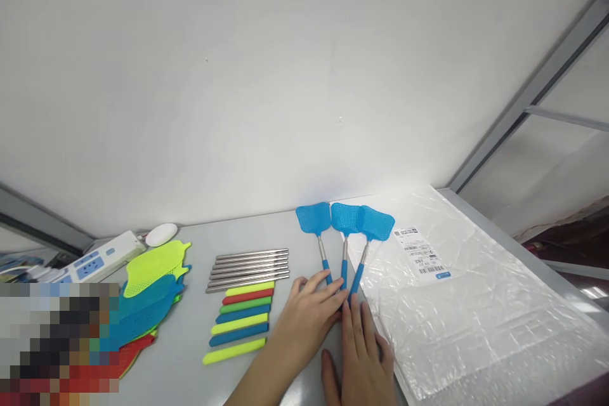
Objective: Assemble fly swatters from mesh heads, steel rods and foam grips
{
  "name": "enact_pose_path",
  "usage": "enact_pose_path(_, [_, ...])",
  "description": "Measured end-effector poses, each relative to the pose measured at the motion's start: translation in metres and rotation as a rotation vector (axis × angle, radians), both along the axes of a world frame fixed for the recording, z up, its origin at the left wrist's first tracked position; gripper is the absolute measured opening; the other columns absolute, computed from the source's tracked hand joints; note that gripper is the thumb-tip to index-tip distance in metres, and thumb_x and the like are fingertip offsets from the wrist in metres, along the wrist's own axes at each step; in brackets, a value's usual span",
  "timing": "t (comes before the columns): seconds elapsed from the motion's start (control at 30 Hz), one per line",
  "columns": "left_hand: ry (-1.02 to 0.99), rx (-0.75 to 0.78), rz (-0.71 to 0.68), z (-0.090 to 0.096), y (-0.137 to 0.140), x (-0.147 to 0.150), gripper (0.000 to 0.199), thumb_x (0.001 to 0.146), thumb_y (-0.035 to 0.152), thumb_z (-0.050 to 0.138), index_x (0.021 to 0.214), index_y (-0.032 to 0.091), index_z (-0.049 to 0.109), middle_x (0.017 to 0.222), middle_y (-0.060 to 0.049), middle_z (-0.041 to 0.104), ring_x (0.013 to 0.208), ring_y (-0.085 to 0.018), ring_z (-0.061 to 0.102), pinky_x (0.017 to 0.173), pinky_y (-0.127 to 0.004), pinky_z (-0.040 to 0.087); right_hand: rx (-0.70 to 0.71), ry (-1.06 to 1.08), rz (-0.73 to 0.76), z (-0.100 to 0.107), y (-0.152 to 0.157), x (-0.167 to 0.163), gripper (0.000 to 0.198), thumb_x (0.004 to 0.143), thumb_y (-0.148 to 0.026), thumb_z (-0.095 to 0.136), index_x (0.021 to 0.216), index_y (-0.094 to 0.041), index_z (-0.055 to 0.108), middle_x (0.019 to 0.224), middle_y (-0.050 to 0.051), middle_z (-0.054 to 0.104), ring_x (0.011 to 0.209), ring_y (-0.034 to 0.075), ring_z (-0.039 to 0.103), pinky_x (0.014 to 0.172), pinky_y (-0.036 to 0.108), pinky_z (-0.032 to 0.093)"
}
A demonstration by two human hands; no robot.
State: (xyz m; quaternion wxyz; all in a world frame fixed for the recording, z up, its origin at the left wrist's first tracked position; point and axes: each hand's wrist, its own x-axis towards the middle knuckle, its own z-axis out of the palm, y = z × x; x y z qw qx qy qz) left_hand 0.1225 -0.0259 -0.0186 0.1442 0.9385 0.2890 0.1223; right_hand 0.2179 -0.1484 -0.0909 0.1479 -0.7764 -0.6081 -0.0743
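Observation:
Three blue fly swatters (313, 218) lie fanned out by the wall, each with a short metal rod and a blue handle. My left hand (311, 307) rests over the lower handles, fingers stretched out and somewhat spread. Just right of it, my right hand (364, 349) lies with its fingers extended and their tips at the lower end of the rightmost handle. To the left, several metal rods (250, 269) are lined up in a row. Below them sit loose handle sleeves (240, 328) in yellow, red, green and blue.
Loose swatter heads (157, 266) in yellow, blue, green and red are piled at the left. Behind them are a power strip (102, 257) and a white oval object (162, 235). Clear plastic wrapping (457, 317) with a label covers the right side. A wall (285, 76) stands behind the table.

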Motion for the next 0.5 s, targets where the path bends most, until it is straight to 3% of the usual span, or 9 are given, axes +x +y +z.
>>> enact_pose_path(0.13, [-0.022,0.013,-0.006,-0.002,0.000,0.000,0.030,0.098,0.029,0.046,0.124,0.031,0.060,0.135,0.000,0.061,0.131,-0.028,0.047,0.096,-0.050,0.037,0.035,0.007,-0.022,0.002,0.003,-0.005,0.081,0.092,-0.035,0.041,0.157,-0.018,-0.004,0.156,0.010,0.031,0.142,0.035,0.033,0.098,0.052,0.042])
enact_pose_path(0.3, [-0.061,0.029,-0.018,-0.006,0.003,-0.001,0.030,0.097,0.027,0.048,0.124,0.030,0.061,0.134,-0.002,0.062,0.129,-0.028,0.048,0.096,-0.050,0.038,-0.008,0.025,-0.071,0.015,0.001,-0.015,0.065,0.090,-0.032,0.044,0.152,-0.017,0.032,0.154,0.010,0.037,0.141,0.035,0.034,0.101,0.051,0.040])
enact_pose_path(0.5, [-0.096,0.020,-0.021,-0.007,0.003,-0.002,0.034,0.094,0.025,0.054,0.127,0.032,0.060,0.135,-0.001,0.061,0.130,-0.028,0.047,0.096,-0.051,0.039,-0.145,0.021,-0.020,0.062,0.013,0.008,0.048,0.095,-0.020,0.034,0.138,-0.023,0.055,0.155,0.005,0.037,0.140,0.029,0.038,0.099,0.044,0.043])
